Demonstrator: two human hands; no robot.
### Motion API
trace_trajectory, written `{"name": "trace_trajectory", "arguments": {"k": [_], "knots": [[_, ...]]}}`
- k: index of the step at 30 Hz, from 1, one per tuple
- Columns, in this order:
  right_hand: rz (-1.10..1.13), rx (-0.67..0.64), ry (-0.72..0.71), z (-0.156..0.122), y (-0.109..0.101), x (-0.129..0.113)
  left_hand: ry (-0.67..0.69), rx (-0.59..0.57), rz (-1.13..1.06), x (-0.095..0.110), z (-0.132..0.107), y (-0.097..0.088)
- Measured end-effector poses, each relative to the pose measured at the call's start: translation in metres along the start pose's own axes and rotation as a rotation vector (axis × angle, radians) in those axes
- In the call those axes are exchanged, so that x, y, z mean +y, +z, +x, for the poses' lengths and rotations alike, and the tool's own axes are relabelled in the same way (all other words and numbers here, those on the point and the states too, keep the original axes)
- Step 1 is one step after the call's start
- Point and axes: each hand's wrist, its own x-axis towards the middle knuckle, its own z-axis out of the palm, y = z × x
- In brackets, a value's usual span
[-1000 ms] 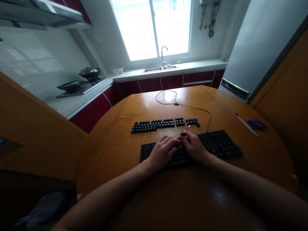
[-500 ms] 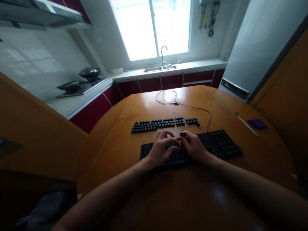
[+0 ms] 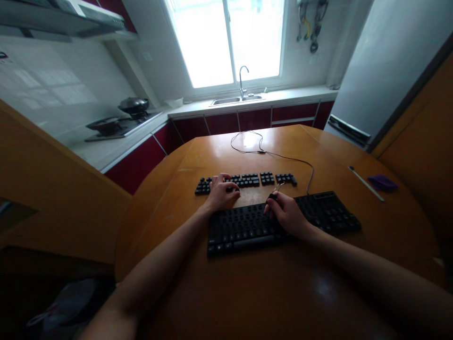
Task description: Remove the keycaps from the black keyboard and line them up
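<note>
A black keyboard (image 3: 244, 226) lies on the table, with many of its keycaps off and bare switch positions showing. Loose black keycaps (image 3: 250, 179) are set out in rows behind it. My left hand (image 3: 220, 194) is at the left part of these rows, its thumb and fingers curled around a small dark keycap (image 3: 237, 190) at the front edge. Over the keyboard's middle, my right hand (image 3: 287, 211) is closed on a keycap puller (image 3: 272, 196) with a black handle; its thin wire ends point up and away from me.
The keyboard cable (image 3: 288, 157) loops across the back of the wooden table (image 3: 170, 203). To the right lie a thin white stick-like brush (image 3: 366, 184) and a purple cloth (image 3: 382, 182). Beyond stand a counter with a sink (image 3: 226, 101), a stove (image 3: 123, 128) and a fridge (image 3: 382, 71).
My left hand has moved from beside the right hand over the keyboard, away and leftward to the keycap rows. My right hand stays over the keyboard with the puller.
</note>
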Motion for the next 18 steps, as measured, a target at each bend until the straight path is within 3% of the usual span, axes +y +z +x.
{"name": "trace_trajectory", "arguments": {"k": [18], "knots": [[0.009,-0.017,-0.004,-0.0005,-0.0006,0.0022,-0.03,0.083,0.052,0.0012,-0.0005,-0.0036]]}}
